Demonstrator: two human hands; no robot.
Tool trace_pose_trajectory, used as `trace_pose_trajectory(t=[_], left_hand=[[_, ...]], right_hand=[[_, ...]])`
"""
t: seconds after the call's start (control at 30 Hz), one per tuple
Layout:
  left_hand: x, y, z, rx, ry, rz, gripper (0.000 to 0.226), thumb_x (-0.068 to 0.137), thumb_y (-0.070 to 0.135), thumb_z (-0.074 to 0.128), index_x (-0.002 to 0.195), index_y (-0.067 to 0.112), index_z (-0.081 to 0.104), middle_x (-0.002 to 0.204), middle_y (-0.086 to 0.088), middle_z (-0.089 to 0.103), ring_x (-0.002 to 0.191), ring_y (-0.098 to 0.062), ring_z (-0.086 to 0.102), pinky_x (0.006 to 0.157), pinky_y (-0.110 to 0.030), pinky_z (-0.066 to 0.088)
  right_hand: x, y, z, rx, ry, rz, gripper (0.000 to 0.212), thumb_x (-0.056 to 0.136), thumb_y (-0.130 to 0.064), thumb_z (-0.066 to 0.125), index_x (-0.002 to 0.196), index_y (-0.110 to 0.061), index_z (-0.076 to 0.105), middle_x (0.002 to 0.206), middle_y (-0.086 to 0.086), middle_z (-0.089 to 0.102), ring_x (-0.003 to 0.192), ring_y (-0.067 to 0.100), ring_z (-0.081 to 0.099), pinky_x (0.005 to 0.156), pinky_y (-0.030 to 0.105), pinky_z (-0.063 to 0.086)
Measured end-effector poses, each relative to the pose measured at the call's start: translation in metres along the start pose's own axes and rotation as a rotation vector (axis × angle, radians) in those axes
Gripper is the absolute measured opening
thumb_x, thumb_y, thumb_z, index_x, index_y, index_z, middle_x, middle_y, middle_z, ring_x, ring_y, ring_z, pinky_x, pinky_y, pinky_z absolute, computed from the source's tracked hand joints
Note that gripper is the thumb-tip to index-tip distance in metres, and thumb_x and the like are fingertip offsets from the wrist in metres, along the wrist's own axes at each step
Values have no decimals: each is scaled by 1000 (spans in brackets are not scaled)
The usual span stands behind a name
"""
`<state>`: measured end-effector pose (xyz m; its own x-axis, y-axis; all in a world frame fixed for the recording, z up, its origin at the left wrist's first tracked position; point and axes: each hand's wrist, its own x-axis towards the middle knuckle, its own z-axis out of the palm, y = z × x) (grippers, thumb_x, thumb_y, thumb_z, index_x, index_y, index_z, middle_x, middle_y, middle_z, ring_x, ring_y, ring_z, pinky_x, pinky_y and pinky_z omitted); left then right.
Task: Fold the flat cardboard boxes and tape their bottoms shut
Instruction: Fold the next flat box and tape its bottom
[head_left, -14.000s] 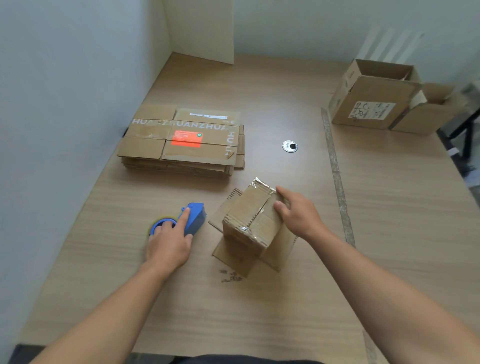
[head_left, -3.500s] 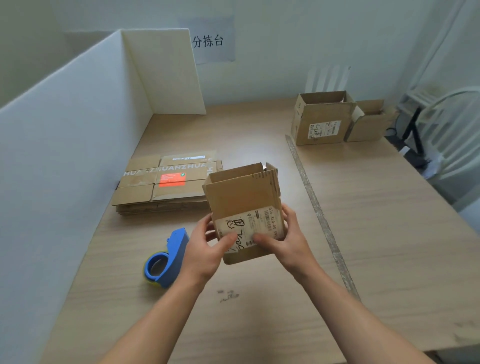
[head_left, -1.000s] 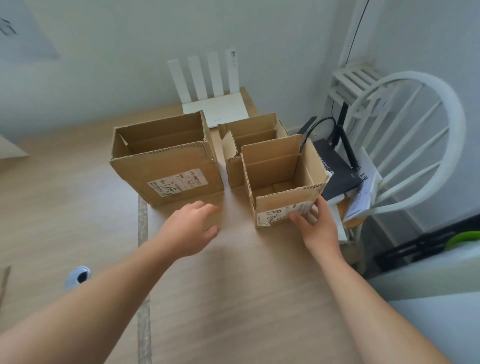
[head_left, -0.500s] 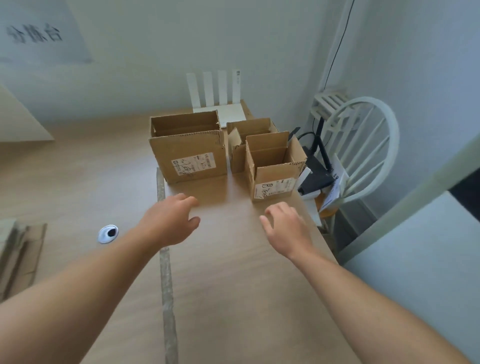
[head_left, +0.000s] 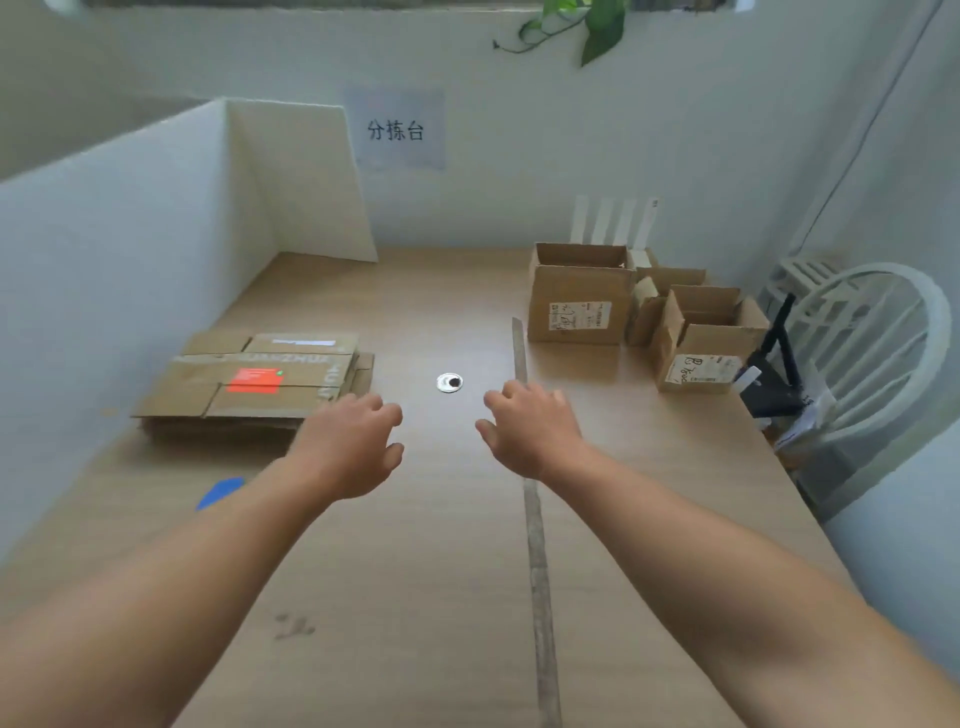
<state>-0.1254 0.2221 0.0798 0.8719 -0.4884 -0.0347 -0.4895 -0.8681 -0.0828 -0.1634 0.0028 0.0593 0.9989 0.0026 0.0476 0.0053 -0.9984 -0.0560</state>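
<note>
Empty hands (head_left: 347, 451) — sign (head_left: 396, 130) "分拣台"

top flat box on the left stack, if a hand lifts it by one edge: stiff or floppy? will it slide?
The top flat box is a wide, thin, creased sheet, so it will probably sag or hinge along its folds. It looks light for its size. It lies loose on the stack of flat boxes, so a push would likely slide it off.

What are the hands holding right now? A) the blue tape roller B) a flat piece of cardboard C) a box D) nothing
D: the left hand and the right hand hover open over the table, with nothing in them.
</note>
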Motion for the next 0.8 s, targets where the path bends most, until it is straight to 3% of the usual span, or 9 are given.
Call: trace_pose_trajectory(t=[0.33, 0.63, 0.8], left_hand=[[-77, -127, 16, 66, -145, -261, 35, 96, 43, 43, 126, 26, 50, 123, 3, 54, 115, -21, 51, 91, -35, 41], [-52, -204, 22, 99, -221, -423, 38, 96, 43, 44, 129, 26, 51, 128, 3, 55, 117, -21, 52, 94, -35, 41], [-36, -230, 28, 73, -255, -479, 38, 96, 41, 43, 131, 26, 51, 131, 2, 54, 120, -21, 51, 96, -37, 41]], right_hand=[[29, -128, 19, -8, -121, -224, 39, 103, -47, 37, 125, -19, 54, 124, 7, 55, 112, 32, 51, 82, 41, 36], [107, -173, 40, 53, -162, -331, 36, 102, -45, 39, 122, -19, 53, 124, 8, 56, 115, 34, 52, 86, 42, 40], [143, -176, 50, 52, -213, -341, 36, 101, -46, 40, 124, -23, 55, 123, 5, 58, 114, 32, 55, 77, 38, 36]])
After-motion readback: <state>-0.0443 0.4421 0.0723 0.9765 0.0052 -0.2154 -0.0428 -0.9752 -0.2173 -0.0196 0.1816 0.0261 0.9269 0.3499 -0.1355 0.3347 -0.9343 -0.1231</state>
